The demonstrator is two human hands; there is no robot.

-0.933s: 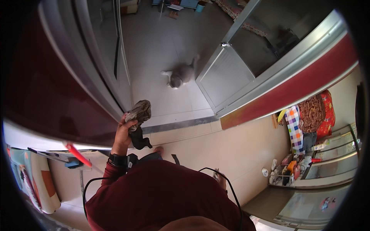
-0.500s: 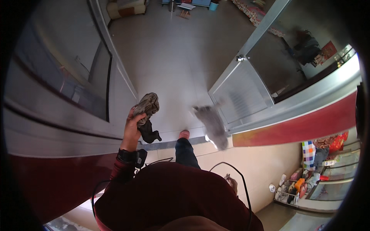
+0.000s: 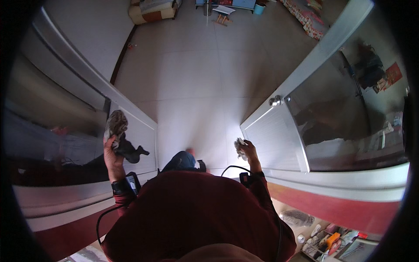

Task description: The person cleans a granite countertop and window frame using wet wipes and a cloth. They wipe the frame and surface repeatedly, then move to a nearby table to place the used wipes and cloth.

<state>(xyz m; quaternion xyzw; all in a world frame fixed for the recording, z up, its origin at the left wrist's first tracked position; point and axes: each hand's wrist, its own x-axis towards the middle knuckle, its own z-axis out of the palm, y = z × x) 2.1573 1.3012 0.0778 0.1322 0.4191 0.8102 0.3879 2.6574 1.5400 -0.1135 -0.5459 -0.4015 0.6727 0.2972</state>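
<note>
My left hand (image 3: 114, 159) is closed round a bundle of socks (image 3: 126, 149), in front of the left door. Its upper part is crumpled grey-brown fabric; a dark grey sock with a foot shape dangles from it. My right hand (image 3: 250, 153) pinches a small crumpled piece of whitish-grey cloth (image 3: 239, 148), close to the lower panel of the right door (image 3: 275, 139). What kind of cloth it is I cannot make out. Both wrists carry dark bands with small boxes.
Two white-framed glass doors stand open either side of me, the left door (image 3: 139, 135) and the right one with a round knob (image 3: 276, 101). Tiled floor (image 3: 196, 78) stretches ahead to a sofa (image 3: 152, 12) and blue bin (image 3: 259, 8). A grey cat (image 3: 297, 218) is behind me, right.
I have stepped forward into the doorway. My left hand has moved left with the socks, and my right hand has come up and forward with its cloth. The cat now appears farther back.
</note>
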